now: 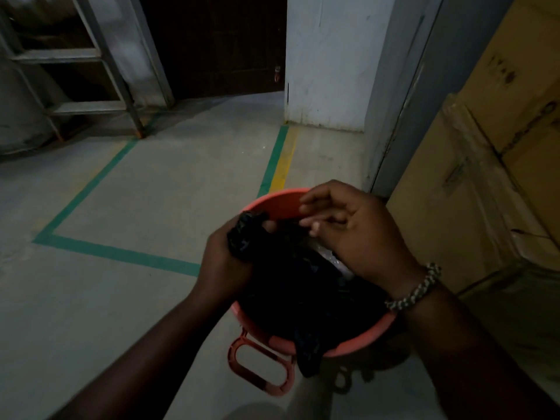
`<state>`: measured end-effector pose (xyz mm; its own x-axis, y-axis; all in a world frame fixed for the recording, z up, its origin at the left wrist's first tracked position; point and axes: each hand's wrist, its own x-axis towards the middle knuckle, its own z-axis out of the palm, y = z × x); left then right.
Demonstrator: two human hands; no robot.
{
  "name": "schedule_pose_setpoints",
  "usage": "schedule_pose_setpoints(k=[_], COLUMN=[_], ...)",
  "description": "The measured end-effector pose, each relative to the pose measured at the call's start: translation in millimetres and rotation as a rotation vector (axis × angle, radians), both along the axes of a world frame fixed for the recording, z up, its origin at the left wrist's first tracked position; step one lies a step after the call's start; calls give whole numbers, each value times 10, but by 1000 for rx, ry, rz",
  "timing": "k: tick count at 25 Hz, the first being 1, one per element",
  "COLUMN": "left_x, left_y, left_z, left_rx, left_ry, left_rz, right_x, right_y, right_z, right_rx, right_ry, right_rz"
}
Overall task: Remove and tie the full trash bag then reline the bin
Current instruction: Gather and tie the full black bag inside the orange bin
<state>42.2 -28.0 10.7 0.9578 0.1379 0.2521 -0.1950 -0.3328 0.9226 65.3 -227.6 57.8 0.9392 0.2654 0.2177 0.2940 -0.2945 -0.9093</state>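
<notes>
A black trash bag (303,286) fills a salmon-red plastic bin (363,338) standing on a grey concrete floor (136,207), the bag's body sunk inside the bin and one loose flap draped over the near rim. A person's left hand (224,262) is clenched around a gathered bunch of the bag's black film at the bin's left side, fingers wrapped tight on the crumpled plastic and holding it above the rim. The right hand (357,234) hovers over the far half of the bin, fingers loosely curled and slightly spread, gripping nothing that can be made out; whether its fingertips touch the bag is unclear in the dim light. A braided cord bracelet (415,287) circles the right wrist. Pale, shiny litter shows inside the bag just beneath that hand. The bin's red loop handle (257,365) lies flat on the floor against the near left side of the bin. Green floor tape (115,253) marks a corner left of the bin, and a green-and-yellow stripe (278,159) runs away beyond it toward a white wall (327,62). Stacked cardboard boxes (485,177) stand right of the bin, beside a grey door frame (400,116). A metal rack (85,71) and a dark doorway (218,43) lie far beyond the bin.
</notes>
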Motion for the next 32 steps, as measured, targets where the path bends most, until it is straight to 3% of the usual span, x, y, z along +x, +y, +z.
schedule_pose_setpoints(k=[2,4,6,9,11,13,16,17,20,23,28,32], left_x=[51,81,102,134,119,105,107,112,140,172,143,84], left_y=[46,75,98,121,96,60,15,0,27,112,126,124], left_z=[5,-35,-88,-97,-58,-52,-11,4,23,-27,-8,-22], left_rx=[-38,-60,-80,-91,-72,-70,-43,-44,-47,-121,-28,128], left_ry=[56,103,121,120,109,107,103,95,61,74,71,31], left_rz=[129,164,190,244,250,246,218,202,187,189,143,-290], right_x=[181,204,173,210,219,118,-214,-315,-473,-401,-209,-208], right_y=[-226,-296,-315,-390,-440,-356,48,171,261,34,-249,-351], right_z=[-252,-488,-674,-618,-465,-321,-156,-156,-244,-219,272,435], right_rx=[-402,-736,-897,-1101,-1122,-902,-594,-638,-1117,-1379,-983,-502], right_ry=[18,79,132,51,-16,-67,-200,-234,-120,31,-116,-242], right_rz=[26,193,294,164,38,-21,59,149,384,318,118,-29])
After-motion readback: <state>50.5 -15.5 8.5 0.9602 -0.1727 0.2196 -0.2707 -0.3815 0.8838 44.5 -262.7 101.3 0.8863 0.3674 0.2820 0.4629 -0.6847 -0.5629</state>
